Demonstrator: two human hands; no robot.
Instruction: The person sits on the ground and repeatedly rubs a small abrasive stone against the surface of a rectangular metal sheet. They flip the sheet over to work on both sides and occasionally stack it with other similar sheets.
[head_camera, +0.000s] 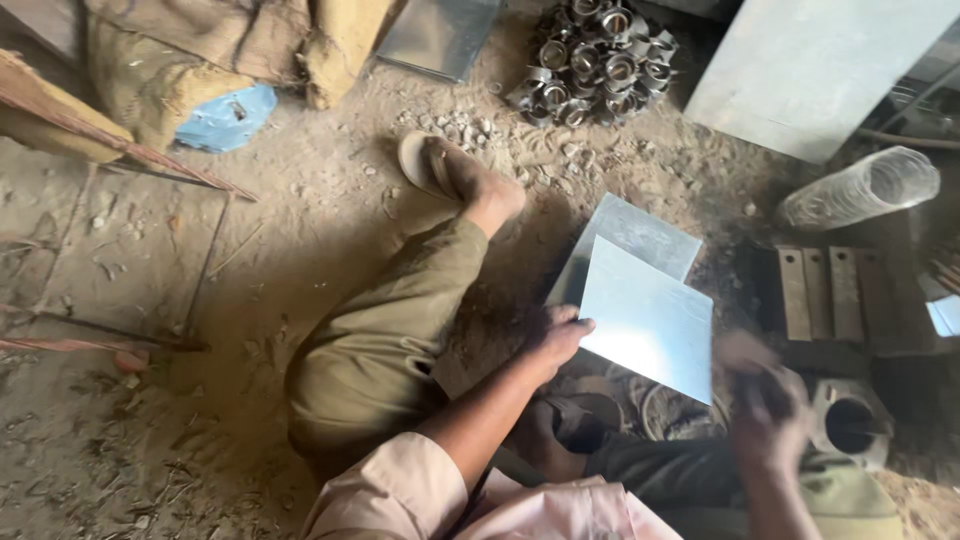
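My left hand (560, 335) grips the left edge of a square sheet of shiny metal (650, 315), held flat above my lap. Under it lies a second, greyer metal sheet (640, 235) on the dirt floor. My right hand (765, 400) is blurred at the sheet's lower right corner, with its fingers closed around a thin dark tool that I cannot make out. My left leg in olive trousers stretches out over the ground, with a sandal (425, 165) on the foot.
A heap of small metal rings and caps (595, 60) lies at the back. A large metal plate (810, 70) leans at the right, near a ribbed clear tube (860, 190). Metal bars (820, 295) and a round metal die (850, 425) sit by my right hand. Sacks (180, 60) and rusty rods (120, 150) are at the left.
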